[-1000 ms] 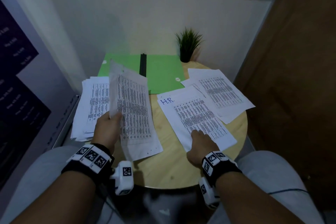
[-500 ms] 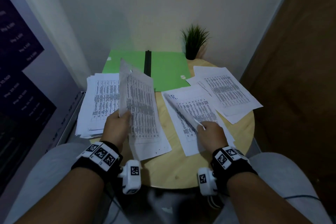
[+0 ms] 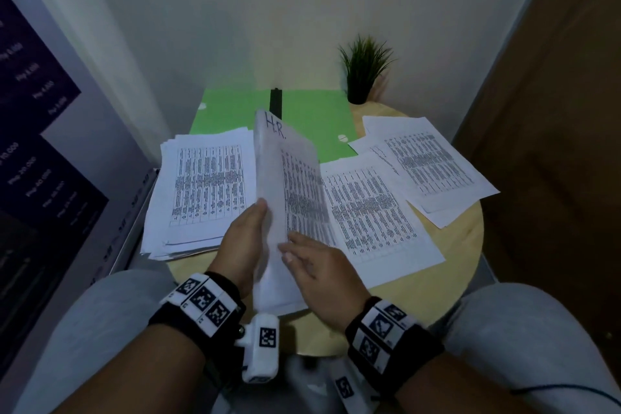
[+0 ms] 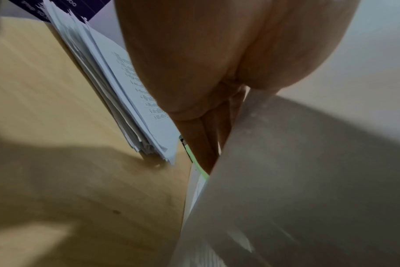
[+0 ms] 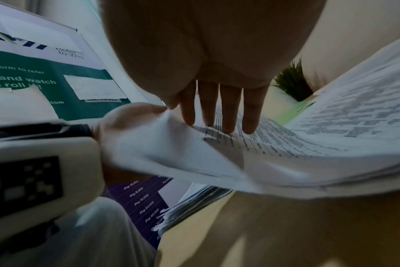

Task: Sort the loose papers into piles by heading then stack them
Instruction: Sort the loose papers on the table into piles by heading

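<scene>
The sheet headed "H.R." [image 3: 289, 185] stands almost on edge above the near middle of the round table [image 3: 450, 265], its heading up at the far end. The left hand [image 3: 243, 242] has it from the left side, thumb in front near the sheet's left edge and fingers wrapped behind, so it's a proper pinch. The right hand [image 3: 319, 265] lies flat against the printed face low down, fingers [image 5: 226, 112] straight and slightly spread, holding nothing, just steadying.

Just to the right lies a flat pile [image 3: 373, 212] on the table, and beyond it another pile [image 3: 433, 168] toward the far right edge. The thick unsorted stack [image 3: 201, 191] hangs over the left edge. A green folder [image 3: 309, 118] lies at the far edge with a small potted plant [image 3: 364, 70] beside it.

My read: this sheet is headed for one of those right-hand piles. To do it well, confirm the heading first, then lay it down with the right palm guiding, corners squared to the sheets below. Keep the paper from bowing; a limp sheet can slide skew or nudge the pile.
</scene>
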A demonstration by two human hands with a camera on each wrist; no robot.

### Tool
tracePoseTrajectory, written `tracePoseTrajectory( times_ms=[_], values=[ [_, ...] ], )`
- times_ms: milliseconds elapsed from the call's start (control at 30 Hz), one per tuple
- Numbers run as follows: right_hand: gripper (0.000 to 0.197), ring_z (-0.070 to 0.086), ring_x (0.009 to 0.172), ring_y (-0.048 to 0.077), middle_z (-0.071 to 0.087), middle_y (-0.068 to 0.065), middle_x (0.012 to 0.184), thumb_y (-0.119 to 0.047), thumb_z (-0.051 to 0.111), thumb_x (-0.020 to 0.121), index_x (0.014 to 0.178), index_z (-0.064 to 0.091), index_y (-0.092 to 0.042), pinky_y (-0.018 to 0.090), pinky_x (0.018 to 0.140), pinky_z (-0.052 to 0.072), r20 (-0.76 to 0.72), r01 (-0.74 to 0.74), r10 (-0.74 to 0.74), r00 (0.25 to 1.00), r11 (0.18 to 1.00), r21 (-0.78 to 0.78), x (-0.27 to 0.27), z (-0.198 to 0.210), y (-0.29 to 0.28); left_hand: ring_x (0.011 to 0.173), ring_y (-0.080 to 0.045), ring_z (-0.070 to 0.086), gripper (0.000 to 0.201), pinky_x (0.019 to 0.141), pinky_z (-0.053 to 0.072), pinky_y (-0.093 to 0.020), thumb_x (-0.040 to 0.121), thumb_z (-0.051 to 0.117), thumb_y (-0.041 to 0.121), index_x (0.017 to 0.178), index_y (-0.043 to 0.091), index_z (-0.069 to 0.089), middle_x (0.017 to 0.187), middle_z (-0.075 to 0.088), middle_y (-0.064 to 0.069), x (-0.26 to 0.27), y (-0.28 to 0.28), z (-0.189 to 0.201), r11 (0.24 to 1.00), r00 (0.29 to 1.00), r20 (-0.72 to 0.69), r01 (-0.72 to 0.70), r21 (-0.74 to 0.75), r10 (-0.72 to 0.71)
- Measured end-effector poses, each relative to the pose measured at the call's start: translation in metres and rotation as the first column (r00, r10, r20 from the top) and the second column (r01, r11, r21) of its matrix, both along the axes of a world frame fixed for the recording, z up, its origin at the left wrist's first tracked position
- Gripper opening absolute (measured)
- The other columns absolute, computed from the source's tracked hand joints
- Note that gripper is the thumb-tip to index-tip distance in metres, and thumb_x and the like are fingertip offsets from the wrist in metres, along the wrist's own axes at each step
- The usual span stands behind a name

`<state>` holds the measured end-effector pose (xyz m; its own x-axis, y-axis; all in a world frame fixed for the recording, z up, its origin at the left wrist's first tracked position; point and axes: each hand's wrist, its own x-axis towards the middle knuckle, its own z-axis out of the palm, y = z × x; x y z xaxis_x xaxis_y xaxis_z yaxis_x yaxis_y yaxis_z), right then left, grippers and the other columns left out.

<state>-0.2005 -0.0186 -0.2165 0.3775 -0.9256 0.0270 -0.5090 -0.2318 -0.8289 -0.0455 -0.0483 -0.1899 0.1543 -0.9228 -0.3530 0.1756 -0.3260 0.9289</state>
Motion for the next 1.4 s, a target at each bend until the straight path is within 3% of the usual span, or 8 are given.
tracePoseTrajectory(
  times_ms=[200,433,533,700,867,1067,1233,1400],
  values=[
    [0.037,0.050,0.132,0.005,0.057,-0.011,0.141,-0.022,0.065,0.100,0.137,0.064,-0.023,0.033,0.117,0.039,0.110,0.175,-0.172,0.979,0.985,-0.013,-0.009,0.002,-0.016,0.073,-0.005,0.071,0.017,0.064,0.052,-0.016,0.102,0.053,0.009,0.098,0.015,0.068,0.076,0.077,0.012,0.004,0.001,-0.002,0.999,0.993,0.113,0.026,-0.046,-0.021],
    [0.108,0.053,0.136,0.028,0.051,0.004,0.152,-0.068,0.087,0.059,0.151,0.040,-0.034,0.059,0.114,0.039,0.325,0.370,-0.704,0.631,0.642,0.672,-0.075,-0.014,-0.060,0.089,-0.011,0.076,0.020,0.077,0.058,-0.018,0.096,0.057,-0.006,0.108,0.004,0.069,0.093,0.080,0.001,0.014,0.001,0.012,0.988,0.993,0.009,0.120,-0.098,-0.120],
    [0.100,0.061,0.127,0.026,0.061,0.003,0.142,-0.040,0.095,0.063,0.149,0.048,-0.020,0.058,0.113,0.042,0.359,0.292,-0.660,0.660,0.665,0.687,-0.076,-0.009,-0.059,0.087,-0.025,0.076,0.013,0.080,0.059,-0.035,0.089,0.070,0.004,0.101,0.010,0.072,0.088,0.080,-0.001,0.021,0.000,0.006,0.976,0.943,0.254,0.218,0.018,-0.215],
    [0.009,0.063,0.091,0.015,0.067,-0.004,0.097,-0.011,0.062,0.101,0.102,0.065,-0.019,0.010,0.076,0.049,0.092,0.384,-0.460,0.883,0.822,0.421,-0.066,0.003,-0.054,0.081,-0.026,0.072,0.013,0.074,0.058,-0.037,0.087,0.077,0.017,0.098,0.014,0.071,0.090,0.076,-0.006,0.028,-0.005,-0.004,0.996,0.916,0.392,0.076,0.045,-0.087],
    [0.110,0.020,0.155,0.026,0.014,0.002,0.171,-0.061,0.071,0.075,0.162,0.014,-0.026,0.050,0.123,0.028,-0.662,0.330,-0.055,0.748,0.896,0.299,-0.079,-0.033,-0.049,0.094,-0.024,0.068,0.019,0.091,0.053,-0.038,0.094,0.067,0.009,0.112,0.013,0.067,0.106,0.073,-0.008,0.046,-0.013,-0.005,0.997,0.922,0.381,-0.074,0.011,0.064],
    [0.050,0.044,0.130,0.028,0.045,0.002,0.141,-0.020,0.055,0.086,0.134,0.044,-0.028,0.052,0.103,0.043,-0.780,0.242,-0.075,0.621,0.965,0.100,-0.066,-0.046,-0.040,0.102,-0.028,0.066,0.022,0.099,0.053,-0.050,0.095,0.063,0.013,0.117,0.016,0.065,0.108,0.072,-0.004,0.058,-0.013,-0.007,0.992,0.914,0.392,-0.123,0.026,0.103],
    [0.019,0.065,0.091,0.030,0.070,0.003,0.099,-0.014,0.045,0.099,0.099,0.063,-0.021,0.041,0.088,0.057,-0.572,0.429,-0.327,0.752,0.902,0.048,-0.073,-0.032,-0.043,0.101,-0.026,0.066,0.021,0.100,0.051,-0.048,0.094,0.059,0.008,0.108,0.023,0.065,0.104,0.071,0.003,0.051,-0.007,-0.007,0.997,0.917,0.396,-0.071,0.039,0.050],
    [0.042,0.055,0.131,0.021,0.057,0.002,0.147,-0.026,0.037,0.111,0.149,0.052,-0.020,0.027,0.108,0.042,-0.088,0.489,-0.481,0.872,0.857,0.163,-0.059,0.000,-0.036,0.096,-0.021,0.068,0.032,0.077,0.051,-0.033,0.098,0.048,-0.001,0.117,0.019,0.065,0.104,0.074,-0.003,0.030,-0.007,-0.004,0.998,0.982,0.183,-0.050,0.030,0.044]
  ],
)
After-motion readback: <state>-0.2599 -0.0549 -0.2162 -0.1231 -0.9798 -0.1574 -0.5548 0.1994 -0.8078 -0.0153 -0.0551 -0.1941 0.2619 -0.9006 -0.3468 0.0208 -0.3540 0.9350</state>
